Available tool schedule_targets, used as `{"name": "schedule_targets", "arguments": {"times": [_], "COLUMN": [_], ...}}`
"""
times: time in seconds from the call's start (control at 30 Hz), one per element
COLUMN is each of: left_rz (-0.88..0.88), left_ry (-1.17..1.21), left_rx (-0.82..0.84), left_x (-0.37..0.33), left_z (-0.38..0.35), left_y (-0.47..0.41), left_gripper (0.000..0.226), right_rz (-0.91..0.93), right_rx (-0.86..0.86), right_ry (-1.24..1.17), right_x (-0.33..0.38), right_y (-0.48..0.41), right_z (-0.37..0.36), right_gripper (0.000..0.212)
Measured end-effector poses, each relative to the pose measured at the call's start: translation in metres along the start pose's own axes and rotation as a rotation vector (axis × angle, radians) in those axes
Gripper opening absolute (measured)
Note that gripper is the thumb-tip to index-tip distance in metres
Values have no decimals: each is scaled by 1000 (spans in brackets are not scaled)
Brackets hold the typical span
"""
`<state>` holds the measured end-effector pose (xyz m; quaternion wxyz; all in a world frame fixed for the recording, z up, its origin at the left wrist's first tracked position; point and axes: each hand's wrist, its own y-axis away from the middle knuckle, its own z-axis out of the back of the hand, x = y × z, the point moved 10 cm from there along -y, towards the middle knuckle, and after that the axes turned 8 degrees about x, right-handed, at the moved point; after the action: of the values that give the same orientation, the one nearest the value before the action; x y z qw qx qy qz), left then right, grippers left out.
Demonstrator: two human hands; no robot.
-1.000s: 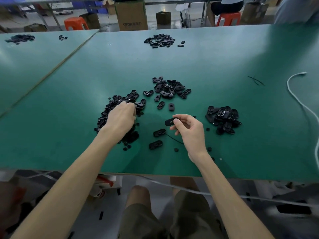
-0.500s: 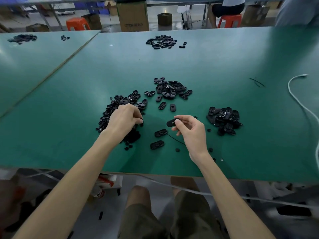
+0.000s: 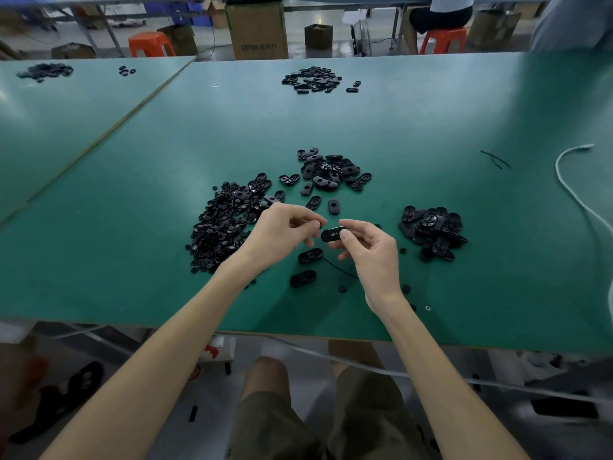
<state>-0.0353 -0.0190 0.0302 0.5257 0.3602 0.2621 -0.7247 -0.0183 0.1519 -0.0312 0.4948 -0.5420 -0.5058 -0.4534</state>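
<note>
The right hand pinched a black oval shell between thumb and fingers, held above the green worktop just to the right of the heap of small round parts. The left hand, also right of that heap, pinched a small black piece at its fingertips. The piece was close beside the shell, though contact could not be told. Two more oval shells lay right of the heap.

left hand | off pile with small part | beside oval piece
</note>
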Motion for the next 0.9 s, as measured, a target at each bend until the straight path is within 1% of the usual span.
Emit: {"name": "schedule_targets", "arguments": {"times": [0.13,0.3,0.47,0.57,0.7,0.9], "left_rz": [-14,-30,2,44,61,56], "left_ry": [46,29,70,102,53,-19], "left_rx": [-19,-33,-45,-80,-131,-187], "left_x": [-1,-2,2,8,9,9], "left_z": [-3,-1,-5,-7,-9,-9], "left_y": [0,-1,-1,-2,-2,-2], "left_gripper": [7,12,10,9,12,10], "right_rz": [-2,-2,4,2,4,16], "right_rx": [-12,-8,-6,4,11,28], "right_ry": [-8,-15,-38,-68,-93,-85], "right_x": [1,1,2,1,1,3], "right_y": [1,1,1,1,1,1], "right_z": [1,0,-1,-2,-3,-4], "right_gripper": [13,12,13,12,11,12]}}
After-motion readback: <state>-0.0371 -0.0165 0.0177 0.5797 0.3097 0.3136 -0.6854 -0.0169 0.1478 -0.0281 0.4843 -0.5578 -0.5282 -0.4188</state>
